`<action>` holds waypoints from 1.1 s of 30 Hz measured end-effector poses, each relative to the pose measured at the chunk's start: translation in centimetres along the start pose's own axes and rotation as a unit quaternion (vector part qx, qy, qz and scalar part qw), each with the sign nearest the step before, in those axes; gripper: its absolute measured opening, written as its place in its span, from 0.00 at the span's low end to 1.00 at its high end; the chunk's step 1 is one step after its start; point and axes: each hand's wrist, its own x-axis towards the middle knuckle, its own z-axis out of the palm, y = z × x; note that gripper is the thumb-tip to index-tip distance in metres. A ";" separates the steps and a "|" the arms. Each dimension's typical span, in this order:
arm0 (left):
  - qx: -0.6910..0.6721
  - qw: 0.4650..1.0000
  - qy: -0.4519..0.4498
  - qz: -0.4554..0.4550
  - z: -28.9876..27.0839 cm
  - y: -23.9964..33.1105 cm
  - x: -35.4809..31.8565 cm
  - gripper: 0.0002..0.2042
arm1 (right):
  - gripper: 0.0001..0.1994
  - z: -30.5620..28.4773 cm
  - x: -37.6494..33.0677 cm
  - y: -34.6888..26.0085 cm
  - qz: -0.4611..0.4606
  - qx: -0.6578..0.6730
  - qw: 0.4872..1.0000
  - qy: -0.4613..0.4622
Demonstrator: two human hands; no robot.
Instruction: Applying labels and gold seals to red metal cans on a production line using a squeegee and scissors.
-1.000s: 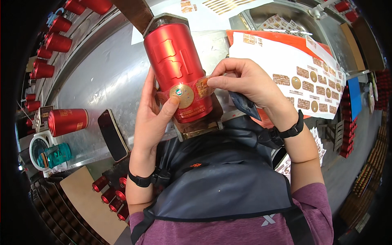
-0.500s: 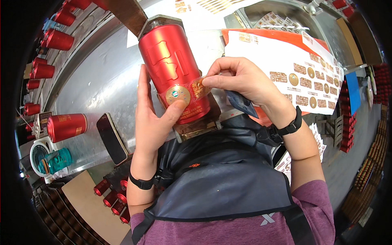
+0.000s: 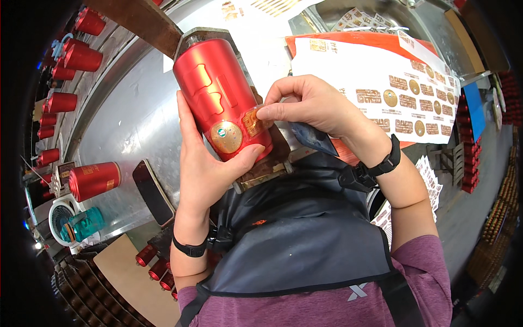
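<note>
My left hand [image 3: 204,163] grips a tall red metal can [image 3: 218,95] from the left, thumb under its lower end near a round gold sticker [image 3: 226,136]. The can lies tilted on a wooden and metal cradle [image 3: 267,169] on the steel table. My right hand [image 3: 308,103] presses a small rectangular gold sticker [image 3: 251,121] onto the can's lower right side with thumb and forefinger. Both wrists wear black bands.
A white sheet of gold stickers [image 3: 403,92] lies to the right over an orange backing. A dark phone [image 3: 154,191], a lying red can [image 3: 93,180] and a teal tape dispenser [image 3: 76,224] sit left. Rows of red cans [image 3: 65,82] line the far left.
The can has been drawn a little closer and turned. My right hand's fingers have slid along the small gold sticker, flattening it against the can.
</note>
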 end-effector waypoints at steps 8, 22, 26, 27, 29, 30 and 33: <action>-0.212 0.975 0.008 -0.063 0.1 -0.3 -0.1 0.50 | 0.07 -0.2 0.2 0.4 0.013 0.025 1.000 -0.004; -0.184 0.982 0.019 -0.026 0.5 -0.8 -0.3 0.46 | 0.08 -0.1 0.3 0.2 0.015 0.032 0.999 -0.014; -0.260 0.965 0.030 -0.032 0.3 -1.0 -0.3 0.41 | 0.08 0.0 0.3 0.2 0.020 0.026 0.999 -0.009; -0.259 0.965 0.029 -0.032 0.2 -1.0 -0.3 0.41 | 0.08 0.0 0.3 0.1 0.017 0.032 0.999 -0.016; -0.216 0.976 0.032 -0.021 0.1 -1.1 -0.2 0.37 | 0.08 0.1 0.3 0.1 0.002 0.031 0.999 -0.014; -0.217 0.976 0.031 -0.018 0.1 -1.2 -0.2 0.37 | 0.08 0.1 0.3 0.0 0.002 0.031 0.999 -0.014; -0.236 0.971 0.031 -0.016 0.2 -1.4 0.0 0.36 | 0.07 0.1 0.2 -0.1 0.015 0.016 1.000 -0.019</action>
